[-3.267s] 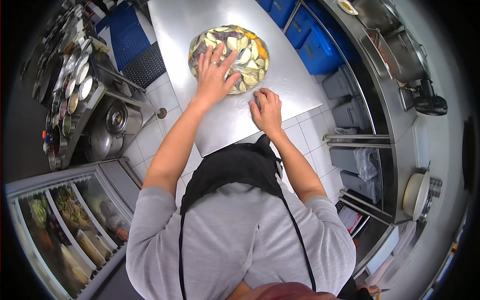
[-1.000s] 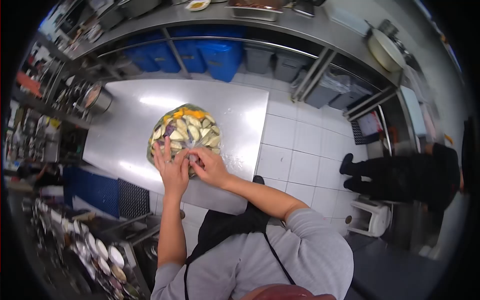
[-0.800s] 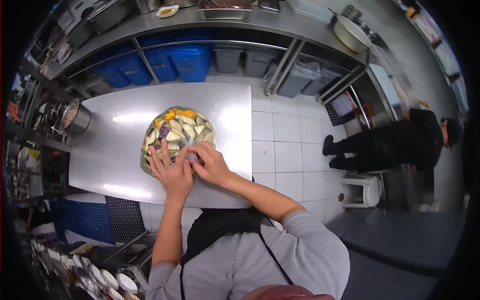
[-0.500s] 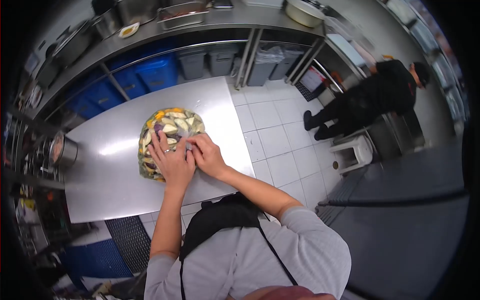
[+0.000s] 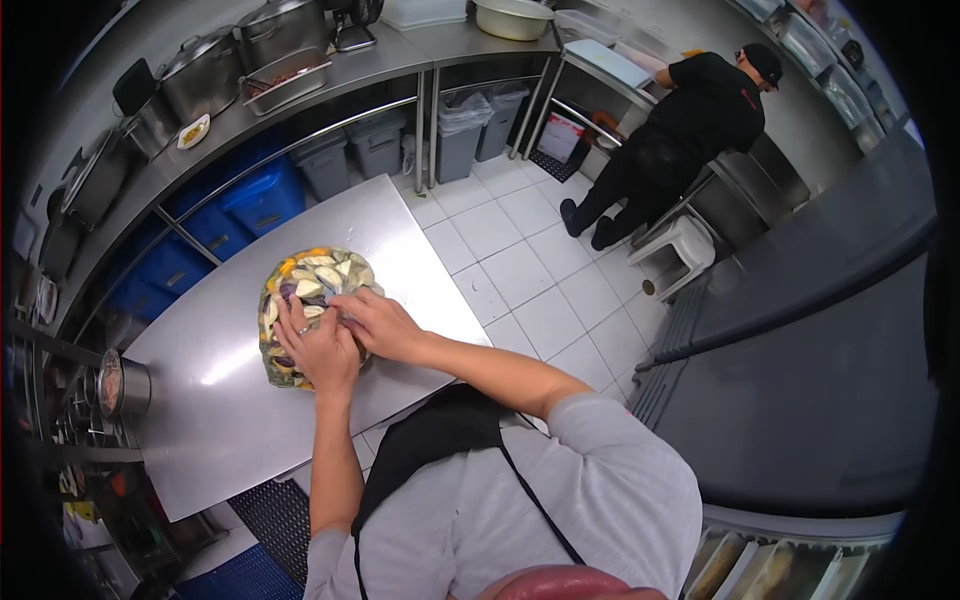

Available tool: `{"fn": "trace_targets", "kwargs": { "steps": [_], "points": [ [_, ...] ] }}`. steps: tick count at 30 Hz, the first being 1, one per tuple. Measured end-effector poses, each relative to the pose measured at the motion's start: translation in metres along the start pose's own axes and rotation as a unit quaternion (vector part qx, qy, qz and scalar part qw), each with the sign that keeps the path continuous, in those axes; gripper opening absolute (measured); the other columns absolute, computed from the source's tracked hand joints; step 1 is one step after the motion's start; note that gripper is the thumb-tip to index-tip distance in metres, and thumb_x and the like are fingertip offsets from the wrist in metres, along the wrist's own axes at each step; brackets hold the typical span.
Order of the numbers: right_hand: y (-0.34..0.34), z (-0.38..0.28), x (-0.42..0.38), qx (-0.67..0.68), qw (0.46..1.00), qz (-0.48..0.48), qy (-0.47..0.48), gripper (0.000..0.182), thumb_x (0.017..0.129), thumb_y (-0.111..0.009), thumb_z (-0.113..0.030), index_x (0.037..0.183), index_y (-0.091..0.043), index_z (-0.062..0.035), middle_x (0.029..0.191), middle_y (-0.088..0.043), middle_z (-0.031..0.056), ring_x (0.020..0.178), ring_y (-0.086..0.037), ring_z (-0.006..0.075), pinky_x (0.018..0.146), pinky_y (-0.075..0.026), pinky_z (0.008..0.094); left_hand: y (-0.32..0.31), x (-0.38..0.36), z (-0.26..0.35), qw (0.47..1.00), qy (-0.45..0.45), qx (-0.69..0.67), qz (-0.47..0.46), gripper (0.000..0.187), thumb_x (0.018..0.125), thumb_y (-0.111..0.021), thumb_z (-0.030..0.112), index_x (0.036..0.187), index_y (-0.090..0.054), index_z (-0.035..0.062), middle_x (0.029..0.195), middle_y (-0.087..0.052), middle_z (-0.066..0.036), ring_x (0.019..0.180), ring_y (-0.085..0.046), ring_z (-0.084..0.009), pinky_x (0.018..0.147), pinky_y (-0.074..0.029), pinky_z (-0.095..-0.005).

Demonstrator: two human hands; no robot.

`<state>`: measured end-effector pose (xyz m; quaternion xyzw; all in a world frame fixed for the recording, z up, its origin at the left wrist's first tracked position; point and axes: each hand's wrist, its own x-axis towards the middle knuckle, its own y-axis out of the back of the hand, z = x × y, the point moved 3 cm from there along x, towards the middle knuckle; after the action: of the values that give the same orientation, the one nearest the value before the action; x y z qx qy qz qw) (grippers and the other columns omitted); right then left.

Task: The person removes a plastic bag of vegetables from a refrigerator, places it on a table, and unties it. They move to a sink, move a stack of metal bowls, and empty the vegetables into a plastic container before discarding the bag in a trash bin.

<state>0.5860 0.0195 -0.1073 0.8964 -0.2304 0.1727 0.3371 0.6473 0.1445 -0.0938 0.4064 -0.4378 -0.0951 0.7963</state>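
A clear plastic bag of cut vegetables (image 5: 315,274) lies on the steel table in front of me. Pale eggplant slices with dark purple skin and orange chunks show through the plastic. My left hand (image 5: 318,352) rests on top of the bag, its fingers stretched out over the pieces and a ring on one of them. Close against its thumb, my right hand (image 5: 388,326) is closed in a pinch on the bag's plastic near its right side. The exact spot between the fingertips is partly hidden.
The steel table (image 5: 220,420) reaches left to a metal pot (image 5: 125,385). Behind it, a counter (image 5: 395,55) carries pots and trays above blue bins (image 5: 262,200) and grey bins. A co-worker in black (image 5: 690,125) stands at the right beside a white stool (image 5: 680,245).
My view has turned, so the table and bag sit lower and farther left in it. Both hands stay at the bag, with the right hand still pinching the plastic.
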Motion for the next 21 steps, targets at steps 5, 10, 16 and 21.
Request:
{"fn": "trace_targets", "kwargs": {
  "steps": [5,10,16,21],
  "points": [
    [-0.006,0.008,0.005,-0.042,0.998,0.040,0.026,0.032,0.086,-0.066,-0.014,0.117,-0.064,-0.0106,0.093,-0.063,0.0155,0.084,-0.066,0.0383,0.072,-0.055,0.0463,0.002,-0.005,-0.002,0.999,-0.024,-0.005,0.026,0.025,0.085,-0.063,0.018,0.106,-0.073,0.0106,0.143,-0.050,-0.021,0.144,-0.032,-0.0415,0.118,-0.020,-0.0595],
    [0.000,-0.004,0.001,-0.010,0.998,0.066,0.010,0.014,0.089,-0.066,-0.017,0.098,-0.071,-0.0068,0.088,-0.062,0.0141,0.080,-0.065,0.0350,0.070,-0.052,0.0450,0.003,-0.010,0.000,0.999,-0.034,0.012,0.008,0.027,0.082,-0.067,0.017,0.107,-0.069,0.0081,0.140,-0.051,-0.016,0.143,-0.033,-0.0405,0.117,-0.020,-0.0600],
    [-0.012,0.003,-0.012,0.112,0.984,0.138,-0.002,0.016,0.090,-0.065,-0.016,0.083,-0.065,-0.0017,0.082,-0.060,0.0158,0.076,-0.059,0.0348,0.069,-0.047,0.0430,0.005,-0.012,0.004,0.999,-0.039,0.009,-0.011,0.034,0.082,-0.069,0.019,0.114,-0.066,0.0099,0.139,-0.052,-0.016,0.142,-0.035,-0.0383,0.118,-0.019,-0.0598],
    [0.003,-0.026,-0.028,0.061,0.991,0.095,0.075,0.013,0.089,-0.068,-0.014,0.088,-0.066,-0.0012,0.082,-0.061,0.0126,0.080,-0.060,0.0317,0.071,-0.049,0.0403,0.004,-0.018,0.002,0.997,-0.058,0.040,-0.034,0.038,0.086,-0.066,0.025,0.122,-0.066,0.0130,0.140,-0.051,-0.015,0.142,-0.035,-0.0383,0.117,-0.019,-0.0596]
  ]
}}
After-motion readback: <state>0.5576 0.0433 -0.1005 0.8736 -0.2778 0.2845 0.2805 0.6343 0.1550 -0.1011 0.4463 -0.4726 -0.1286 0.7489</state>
